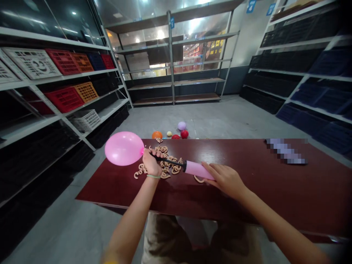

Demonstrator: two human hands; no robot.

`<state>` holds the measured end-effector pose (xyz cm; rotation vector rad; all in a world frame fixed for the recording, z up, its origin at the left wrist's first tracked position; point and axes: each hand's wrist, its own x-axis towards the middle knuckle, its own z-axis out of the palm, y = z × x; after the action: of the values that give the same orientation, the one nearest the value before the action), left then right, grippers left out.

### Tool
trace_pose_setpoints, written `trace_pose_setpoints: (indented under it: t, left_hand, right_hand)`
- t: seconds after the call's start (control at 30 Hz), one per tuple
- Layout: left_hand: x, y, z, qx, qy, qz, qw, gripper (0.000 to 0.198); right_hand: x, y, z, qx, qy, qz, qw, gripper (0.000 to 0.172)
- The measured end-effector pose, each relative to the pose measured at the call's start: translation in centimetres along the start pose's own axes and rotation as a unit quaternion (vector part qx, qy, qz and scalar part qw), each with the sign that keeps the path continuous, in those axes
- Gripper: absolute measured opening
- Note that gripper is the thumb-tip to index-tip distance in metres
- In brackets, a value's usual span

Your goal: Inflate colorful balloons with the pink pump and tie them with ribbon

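Observation:
A pink balloon [124,148], swollen with air, sticks out to the left from my left hand [151,162]. That hand is closed around the balloon's neck and the black nozzle end of a hand pump. My right hand [226,179] grips the pump's pink barrel [196,169]. Between the two hands the black rod [172,161] of the pump is drawn out. Under the pump lies a heap of beige curled pieces [165,170], which look like uninflated long balloons. One more curled piece [198,179] rests beneath the barrel.
The dark red table [247,198] spans the front. A blurred-out purplish object [286,151] lies at its right. Beyond the far edge, several balloons, including an orange one [157,135] and a purple one [182,125], lie on the floor. Shelves with crates [64,99] stand left; more racks stand behind and right.

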<state>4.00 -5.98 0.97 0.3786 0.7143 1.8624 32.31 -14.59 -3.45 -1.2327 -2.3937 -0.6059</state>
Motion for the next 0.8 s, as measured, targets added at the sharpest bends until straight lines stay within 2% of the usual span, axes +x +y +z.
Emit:
trace_pose_setpoints:
  t: [0.1, 0.2, 0.37, 0.47, 0.6, 0.73, 0.8]
  left_hand:
    - [1.3, 1.0, -0.8, -0.010, 0.033, 0.020, 0.999, 0.025]
    - [0.9, 0.3, -0.4, -0.026, 0.072, 0.032, 0.997, 0.025]
    - [-1.7, -2.3, 1.7, -0.019, 0.016, 0.009, 1.000, 0.028]
    - [-2.2, -2.6, 2.0, -0.002, 0.005, -0.001, 1.000, 0.026]
    - [-0.7, -1.0, 1.0, 0.015, 0.014, 0.007, 1.000, 0.025]
    - [1.6, 0.8, 0.0, 0.014, 0.003, 0.039, 0.999, 0.026]
    - [2.4, 1.1, -0.1, 0.008, 0.003, 0.048, 0.999, 0.027]
  right_hand:
    - [-1.0, 1.0, 0.5, -0.014, 0.009, 0.001, 1.000, 0.052]
    - [0.0, 0.2, 1.2, -0.022, 0.017, 0.022, 0.999, 0.051]
    - [3.7, -2.8, 2.0, 0.001, 0.015, 0.054, 0.998, 0.050]
    - [4.4, -3.3, 2.0, 0.023, 0.016, 0.043, 0.999, 0.052]
    - [2.8, -1.4, 1.9, 0.003, 0.023, 0.007, 1.000, 0.053]
    - [0.2, 1.6, 2.2, -0.019, 0.023, 0.001, 1.000, 0.052]
    - [0.0, 2.3, 2.2, -0.023, 0.017, 0.007, 1.000, 0.052]
